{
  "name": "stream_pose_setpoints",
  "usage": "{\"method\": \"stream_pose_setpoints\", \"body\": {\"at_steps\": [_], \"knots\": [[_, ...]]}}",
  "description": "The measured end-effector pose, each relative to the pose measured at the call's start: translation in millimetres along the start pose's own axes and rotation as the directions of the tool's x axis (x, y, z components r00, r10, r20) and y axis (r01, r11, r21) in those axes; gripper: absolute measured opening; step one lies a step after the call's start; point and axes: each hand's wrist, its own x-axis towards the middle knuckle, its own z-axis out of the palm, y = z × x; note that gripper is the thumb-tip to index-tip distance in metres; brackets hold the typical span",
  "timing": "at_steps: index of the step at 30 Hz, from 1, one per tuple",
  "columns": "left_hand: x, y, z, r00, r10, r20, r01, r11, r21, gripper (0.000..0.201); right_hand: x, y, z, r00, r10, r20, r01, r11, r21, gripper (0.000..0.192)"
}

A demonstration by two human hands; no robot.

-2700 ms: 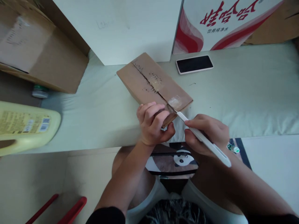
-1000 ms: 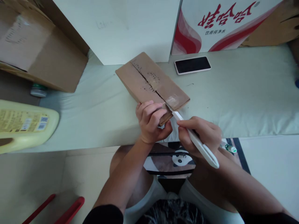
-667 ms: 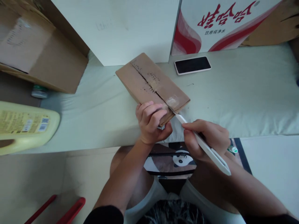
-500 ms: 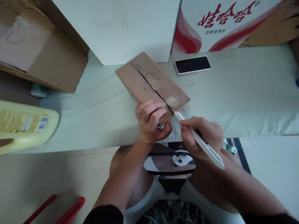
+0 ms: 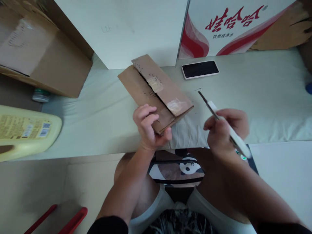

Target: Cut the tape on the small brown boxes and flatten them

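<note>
My left hand (image 5: 148,128) is closed on the near left end of a small brown cardboard box (image 5: 143,91). Along the box's top, the seam between its two flaps is parted, and the right flap stands slightly raised. Bits of clear tape and dark marks show on the flaps. To the right, apart from the box, my right hand (image 5: 226,130) grips a white utility knife (image 5: 235,138). Its blade is out and points up and left, over the cloth. The inside of the box is hidden.
A phone (image 5: 201,70) lies on the pale green covered surface (image 5: 255,100) beyond the box. Behind stand a white panel (image 5: 136,35) and a red-and-white carton (image 5: 226,29). At left are a large cardboard box (image 5: 60,58) and a yellow jug (image 5: 29,133).
The knife has left the box seam and moved right and up with my right hand. The seam gapes wider, the right flap has lifted, and my left hand has shifted slightly left.
</note>
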Motion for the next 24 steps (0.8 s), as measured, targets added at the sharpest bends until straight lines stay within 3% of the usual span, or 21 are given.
{"method": "stream_pose_setpoints", "body": {"at_steps": [3, 6, 8, 10, 13, 16, 19, 22, 24], "knots": [[-1.4, -13.2, -6.0, 0.997, -0.052, -0.048, 0.052, 0.999, -0.001, 0.044, 8.8, 24.9, 3.8, 0.976, 0.021, 0.219, 0.046, 0.954, -0.295, 0.026], [-2.9, -27.2, -14.7, 0.991, -0.098, -0.094, 0.098, 0.995, 0.004, 0.044, 15.4, 45.1, 6.2, 0.895, 0.059, 0.443, 0.183, 0.856, -0.484, 0.041], [-4.3, -35.8, -20.9, 0.984, -0.129, -0.119, 0.131, 0.991, 0.007, 0.044, 16.3, 52.9, 8.3, 0.837, 0.129, 0.531, 0.236, 0.791, -0.564, 0.048], [-5.9, -42.9, -26.7, 0.979, -0.157, -0.132, 0.159, 0.987, 0.006, 0.046, 14.5, 56.3, 10.3, 0.796, 0.208, 0.568, 0.244, 0.749, -0.616, 0.054], [-8.8, -50.8, -34.4, 0.973, -0.175, -0.151, 0.179, 0.984, 0.014, 0.049, 10.5, 57.2, 12.6, 0.772, 0.258, 0.58, 0.251, 0.715, -0.652, 0.056], [-12.0, -56.8, -41.3, 0.96, -0.214, -0.181, 0.219, 0.976, 0.01, 0.048, 8.6, 57.8, 14.3, 0.774, 0.247, 0.582, 0.269, 0.704, -0.657, 0.057], [-15.8, -61.0, -47.3, 0.939, -0.271, -0.214, 0.277, 0.961, -0.001, 0.046, 9.1, 57.4, 17.1, 0.792, 0.179, 0.583, 0.277, 0.746, -0.605, 0.051], [-18.8, -60.3, -52.7, 0.867, -0.406, -0.29, 0.424, 0.906, -0.002, 0.046, 8.5, 53.6, 22.1, 0.82, 0.044, 0.571, 0.295, 0.822, -0.487, 0.042], [-19.1, -56.5, -56.5, 0.755, -0.577, -0.311, 0.583, 0.808, -0.084, 0.049, 6.4, 50.2, 27.0, 0.83, -0.033, 0.557, 0.313, 0.854, -0.416, 0.038]]}}
